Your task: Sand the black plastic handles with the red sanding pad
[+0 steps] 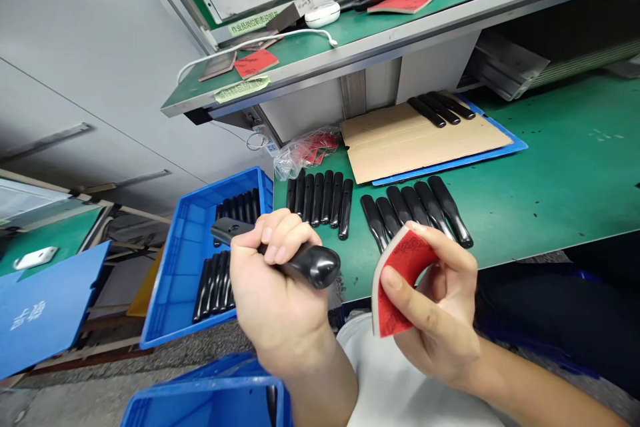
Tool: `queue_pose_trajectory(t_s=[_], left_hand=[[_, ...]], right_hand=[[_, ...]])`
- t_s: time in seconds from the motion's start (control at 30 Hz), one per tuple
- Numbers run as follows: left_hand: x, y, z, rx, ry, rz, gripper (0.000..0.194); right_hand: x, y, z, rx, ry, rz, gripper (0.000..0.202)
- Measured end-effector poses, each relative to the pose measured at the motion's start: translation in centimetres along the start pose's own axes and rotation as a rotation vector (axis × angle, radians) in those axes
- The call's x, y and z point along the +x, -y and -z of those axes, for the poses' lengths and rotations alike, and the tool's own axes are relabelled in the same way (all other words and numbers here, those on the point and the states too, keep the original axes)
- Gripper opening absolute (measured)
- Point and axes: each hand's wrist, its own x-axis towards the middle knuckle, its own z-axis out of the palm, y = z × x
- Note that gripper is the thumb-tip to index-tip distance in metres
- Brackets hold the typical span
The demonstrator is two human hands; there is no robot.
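Wrapped in my left hand (285, 293) is a glossy black handle (315, 265), its rounded end pointing right and its holed end sticking out to the left. My right hand (445, 307) pinches a red sanding pad (403, 280) with a grey foam back, bent into a curve between thumb and fingers. The pad and the handle are apart. Behind my hands, a row of black handles (320, 197) and a second row of black handles (415, 207) lie on the green bench (550, 193).
At left a blue crate (175, 267) holds several more handles; another blue crate (200, 400) stands below. A cardboard sheet (390, 143) carries 3 handles at the back. Beside it lies a plastic bag (305, 152) with red pads. A shelf (360, 47) overhangs the bench.
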Motion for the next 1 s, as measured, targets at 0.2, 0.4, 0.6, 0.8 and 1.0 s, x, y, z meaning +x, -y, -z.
queue_pose_trajectory(t_s=[0.2, 0.4, 0.6, 0.8, 1.0], left_hand=[[-0.6, 0.0, 0.1, 0.037, 0.042, 0.048, 0.029], [-1.6, -0.7, -0.2, 0.032, 0.334, 0.247, 0.019], [0.6, -0.9, 1.4, -0.012, 0.121, 0.240, 0.027], [2.1, -0.3, 1.9, -0.110, -0.033, 0.223, 0.026], [1.9, 0.1, 2.3, 0.040, -0.006, 0.240, 0.035]], right_hand=[[0.0, 0.2, -2.5, 0.000, -0.020, -0.118, 0.067], [-1.1, -5.2, -3.9, -0.071, 0.038, -0.292, 0.059], [-1.3, -1.9, -0.8, 0.379, 0.128, -0.373, 0.058], [-1.5, -1.2, -1.5, 0.364, 0.139, -0.213, 0.049], [0.3, -1.6, -2.5, 0.142, 0.082, 0.104, 0.047]])
